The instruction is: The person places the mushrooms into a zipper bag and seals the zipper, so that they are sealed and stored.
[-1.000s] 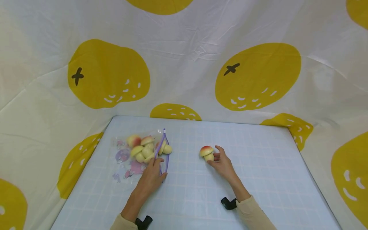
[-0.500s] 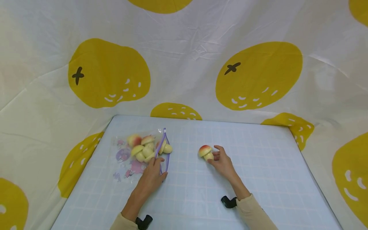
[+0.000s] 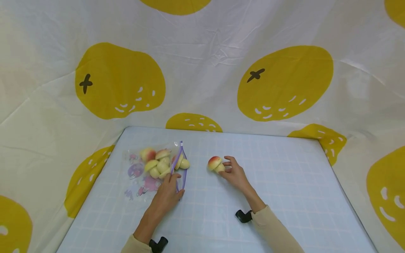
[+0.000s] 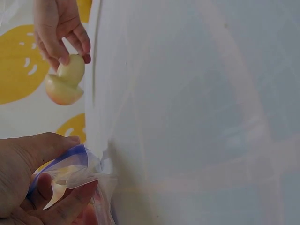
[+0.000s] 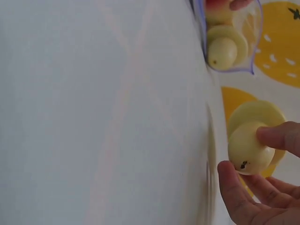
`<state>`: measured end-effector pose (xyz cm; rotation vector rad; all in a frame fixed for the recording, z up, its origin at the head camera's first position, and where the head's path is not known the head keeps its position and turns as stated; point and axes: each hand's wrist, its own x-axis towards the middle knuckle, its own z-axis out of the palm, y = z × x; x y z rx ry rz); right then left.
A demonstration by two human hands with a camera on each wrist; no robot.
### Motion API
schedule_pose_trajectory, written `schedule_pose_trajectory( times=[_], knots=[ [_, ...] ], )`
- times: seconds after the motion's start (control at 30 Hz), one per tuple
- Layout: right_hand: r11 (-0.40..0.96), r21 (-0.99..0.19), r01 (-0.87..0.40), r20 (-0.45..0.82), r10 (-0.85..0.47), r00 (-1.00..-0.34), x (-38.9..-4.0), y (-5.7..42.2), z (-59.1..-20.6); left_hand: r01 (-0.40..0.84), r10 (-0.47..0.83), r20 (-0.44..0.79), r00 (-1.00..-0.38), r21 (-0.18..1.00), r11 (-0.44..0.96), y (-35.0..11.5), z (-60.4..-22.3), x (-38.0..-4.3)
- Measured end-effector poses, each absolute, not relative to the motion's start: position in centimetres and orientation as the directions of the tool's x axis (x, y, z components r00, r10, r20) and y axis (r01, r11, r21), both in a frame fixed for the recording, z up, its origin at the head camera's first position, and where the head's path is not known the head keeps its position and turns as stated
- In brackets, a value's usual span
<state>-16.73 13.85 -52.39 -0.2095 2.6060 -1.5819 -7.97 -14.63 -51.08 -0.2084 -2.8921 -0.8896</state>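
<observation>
My right hand (image 3: pixel 235 176) pinches a toy mushroom (image 3: pixel 215 163) by its pale stem, the red-tinged cap tilted to the left. In the right wrist view, thumb and fingers hold that stem's rounded end. My left hand (image 3: pixel 167 193) grips the purple zip edge of a clear printed plastic bag (image 3: pixel 136 188); the left wrist view has the thumb and fingers on either side of the purple strip (image 4: pixel 75 153), the mouth gaping between them. Several toy mushrooms (image 3: pixel 153 169) lie inside the bag. One mushroom (image 3: pixel 184 164) sits in the bag's mouth, its stem end poking out past the zip.
A pale blue checked cloth (image 3: pixel 202 218) covers the table. Behind and on both sides hangs a white curtain (image 3: pixel 202 70) printed with big yellow fruit. Black wrist devices (image 3: pixel 243 216) sit by both sleeves.
My right hand has moved left with the toy mushroom, towards the bag. The left hand and the bag have stayed where they were.
</observation>
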Motion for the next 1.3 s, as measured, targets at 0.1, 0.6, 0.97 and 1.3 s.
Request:
schedule_pose_trajectory(
  times=[0.1,0.6,0.97,1.3],
  knots=[
    [0.447,-0.891,-0.082,-0.001,-0.184,-0.983,-17.1,12.9,-52.3,0.162,0.100,0.142,-0.985,0.551,0.819,-14.6,-51.1,-8.0],
    [0.385,-0.894,-0.229,0.058,-0.408,-0.911,-18.0,7.2,-51.1,0.185,0.110,0.169,-0.979,0.535,0.824,-14.7,-51.3,-7.9],
    [0.408,-0.875,-0.261,0.054,-0.454,-0.889,-18.4,5.0,-51.4,0.203,0.123,0.182,-0.976,0.537,0.819,-14.7,-51.4,-8.0],
    [0.408,-0.863,-0.299,0.066,-0.495,-0.866,-18.4,3.6,-52.2,0.229,0.139,0.204,-0.969,0.538,0.811,-14.6,-51.4,-8.0]
  ],
)
